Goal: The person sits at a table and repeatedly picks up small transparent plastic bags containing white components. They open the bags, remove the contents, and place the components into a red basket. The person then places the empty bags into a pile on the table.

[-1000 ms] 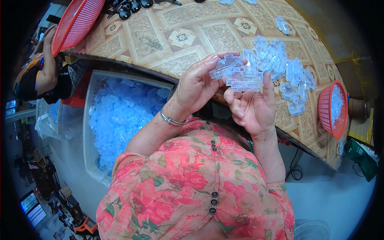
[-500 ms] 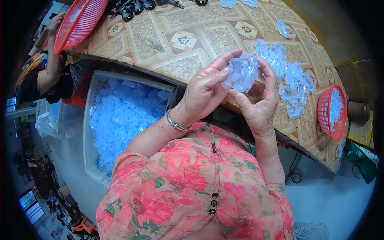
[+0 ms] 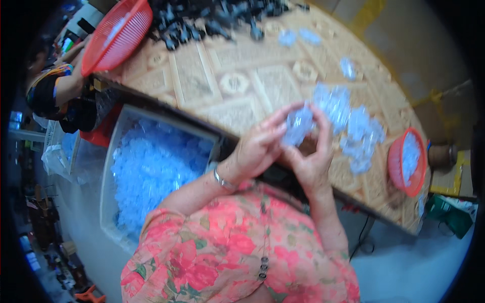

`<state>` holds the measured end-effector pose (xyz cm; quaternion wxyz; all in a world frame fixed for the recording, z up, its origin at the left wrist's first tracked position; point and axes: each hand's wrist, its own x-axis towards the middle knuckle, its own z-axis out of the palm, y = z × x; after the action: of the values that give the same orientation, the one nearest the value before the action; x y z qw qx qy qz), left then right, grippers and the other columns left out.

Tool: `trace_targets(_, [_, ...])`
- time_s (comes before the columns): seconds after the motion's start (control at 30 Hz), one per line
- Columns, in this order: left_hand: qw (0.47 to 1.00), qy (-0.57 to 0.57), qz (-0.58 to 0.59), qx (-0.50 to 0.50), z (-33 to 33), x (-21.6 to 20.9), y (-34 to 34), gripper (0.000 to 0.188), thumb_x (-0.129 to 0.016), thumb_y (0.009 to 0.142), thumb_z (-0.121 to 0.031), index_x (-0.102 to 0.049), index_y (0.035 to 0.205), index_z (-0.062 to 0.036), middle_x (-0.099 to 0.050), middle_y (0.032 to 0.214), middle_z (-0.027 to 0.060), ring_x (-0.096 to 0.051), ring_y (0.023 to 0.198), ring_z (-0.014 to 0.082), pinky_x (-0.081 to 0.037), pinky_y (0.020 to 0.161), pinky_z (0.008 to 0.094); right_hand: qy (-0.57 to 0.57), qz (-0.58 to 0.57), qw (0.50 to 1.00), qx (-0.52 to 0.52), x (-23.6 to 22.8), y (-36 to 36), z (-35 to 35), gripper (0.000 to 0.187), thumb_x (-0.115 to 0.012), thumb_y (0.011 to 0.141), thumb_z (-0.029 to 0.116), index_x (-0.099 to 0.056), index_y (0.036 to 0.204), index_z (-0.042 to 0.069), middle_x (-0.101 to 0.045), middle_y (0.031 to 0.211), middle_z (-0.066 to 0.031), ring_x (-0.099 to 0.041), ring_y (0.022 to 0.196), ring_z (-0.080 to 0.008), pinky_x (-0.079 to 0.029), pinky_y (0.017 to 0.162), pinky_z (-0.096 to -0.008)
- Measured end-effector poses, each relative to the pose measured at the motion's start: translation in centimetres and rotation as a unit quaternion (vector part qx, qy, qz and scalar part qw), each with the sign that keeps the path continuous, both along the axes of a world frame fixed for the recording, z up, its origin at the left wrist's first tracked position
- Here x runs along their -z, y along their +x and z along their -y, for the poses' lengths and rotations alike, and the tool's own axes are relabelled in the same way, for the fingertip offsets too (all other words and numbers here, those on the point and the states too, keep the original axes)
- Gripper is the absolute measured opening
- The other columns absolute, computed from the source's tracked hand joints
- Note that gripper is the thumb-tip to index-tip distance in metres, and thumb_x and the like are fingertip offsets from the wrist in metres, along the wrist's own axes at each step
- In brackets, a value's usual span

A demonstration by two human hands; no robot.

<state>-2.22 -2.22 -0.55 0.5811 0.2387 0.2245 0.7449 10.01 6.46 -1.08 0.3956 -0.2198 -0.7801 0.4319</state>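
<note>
**Operator:** Clear plastic, pale blue in tint: where is the piece in hand?

**Inspector:** Centre of the frame, slightly right. The small clear bluish plastic part (image 3: 299,126) sits between both hands. The left hand (image 3: 258,149) pinches it from the left side with fingers extended; the right hand (image 3: 310,156) closes on it from below and the right. The hands are together, both clamped on the part, above the near edge of the patterned tan table (image 3: 222,86).

**Operator:** Surroundings?

**Inspector:** A loose heap of identical clear parts (image 3: 353,129) lies on the table just right of the hands. A small red plastic basket (image 3: 408,161) holding more of them stands at the right edge. A grey bin filled with clear bluish parts (image 3: 149,171) sits below the table at left. A large red basket (image 3: 117,35) and a pile of black parts (image 3: 212,20) occupy the upper left.

**Operator:** Failure modes?

**Inspector:** Probable: the part is slick and held over the table edge, so a relaxed pinch could drop it to the floor. Uneven finger pressure could crack it. The view is blurred; exact grip points cannot be confirmed.
</note>
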Motion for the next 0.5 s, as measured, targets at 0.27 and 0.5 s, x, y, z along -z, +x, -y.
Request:
trace_targets(0.27, [0.988, -0.048, -0.148, -0.01, 0.0, -0.6, -1.4, 0.051, -0.045, 0.105, -0.022, -0.034, 0.152, -0.0038, -0.052, 0.14, 0.0088, -0.051, 0.13, 0.017, -0.039, 0.111, 0.0328, -0.135, -0.034, 0.988, -0.068, 0.2, 0.5, -1.3, 0.073, -0.073, 0.088, 0.035, -0.044, 0.143, -0.003, -0.053, 0.138, -0.0171, -0.057, 0.119, -0.024, -0.05, 0.095, -0.0347])
trace_targets(0.5, [0.944, -0.059, -0.319, -0.061, -0.6, 0.3, -2.6, 0.042, -0.044, 0.107, -0.023, -0.049, 0.141, 0.0007, -0.054, 0.137, 0.0094, -0.054, 0.123, 0.0148, -0.053, 0.096, 0.0302, -0.297, -0.052, 0.949, -0.091, -1.4, 0.4, -2.4, 0.061, -0.045, 0.105, 0.045, -0.047, 0.141, -0.004, -0.062, 0.123, -0.0149, -0.065, 0.104, -0.0172, -0.057, 0.077, -0.0251])
